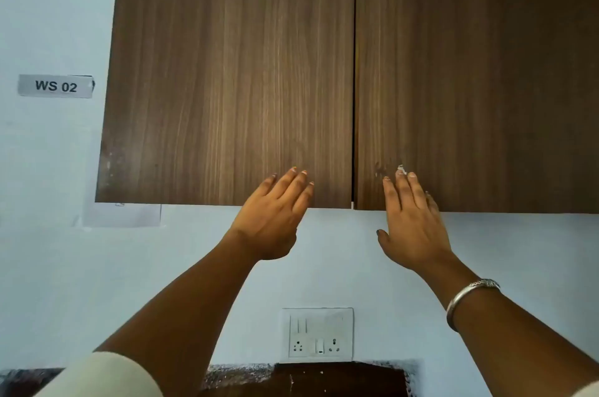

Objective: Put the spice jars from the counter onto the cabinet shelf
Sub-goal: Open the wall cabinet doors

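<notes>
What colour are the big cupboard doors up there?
The cabinet doors are dark brown with streaky vertical wood grain, seen best in the head view.

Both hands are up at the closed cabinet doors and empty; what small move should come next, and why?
Probably hook the fingertips under the doors' bottom edges and pull them open. Both cabinet doors are shut with no handles in view, the left hand and right hand lie open and empty across the lower edges, and no spice jars are in view yet. The shelf has to be exposed first.

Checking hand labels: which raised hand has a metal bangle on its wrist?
The right hand, by the right brown wooden cabinet door; the left hand has a bare wrist.
</notes>
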Demonstrator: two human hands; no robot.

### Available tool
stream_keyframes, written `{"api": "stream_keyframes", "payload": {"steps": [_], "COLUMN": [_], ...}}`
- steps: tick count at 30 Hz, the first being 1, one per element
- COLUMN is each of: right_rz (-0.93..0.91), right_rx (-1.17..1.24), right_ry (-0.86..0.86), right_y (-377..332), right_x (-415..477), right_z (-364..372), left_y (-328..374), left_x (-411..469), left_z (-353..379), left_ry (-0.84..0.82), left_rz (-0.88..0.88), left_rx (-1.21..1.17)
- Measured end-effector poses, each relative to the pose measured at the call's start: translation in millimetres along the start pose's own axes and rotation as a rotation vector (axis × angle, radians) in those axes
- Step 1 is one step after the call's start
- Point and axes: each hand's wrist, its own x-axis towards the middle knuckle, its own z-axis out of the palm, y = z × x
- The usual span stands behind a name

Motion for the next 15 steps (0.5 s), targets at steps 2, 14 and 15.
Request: {"api": "stream_keyframes", "payload": {"steps": [2,14,15], "right_rz": [0.042,-0.038,-0.048], "right_rx": [0.035,-0.055,-0.054], "right_ry": [-0.009,0.085,0.094], "right_y": [5,35,36], "right_x": [2,31,34], "right_z": [4,47,49], "left_y": [11,65,67], "left_x": [16,95,99], "left_z": [2,39,42], "left_ry": [0.012,0.104,0.103], "left_rz": [0.006,-0.084,-0.099], "left_rx": [-0.007,-0.064,-0.062]}}
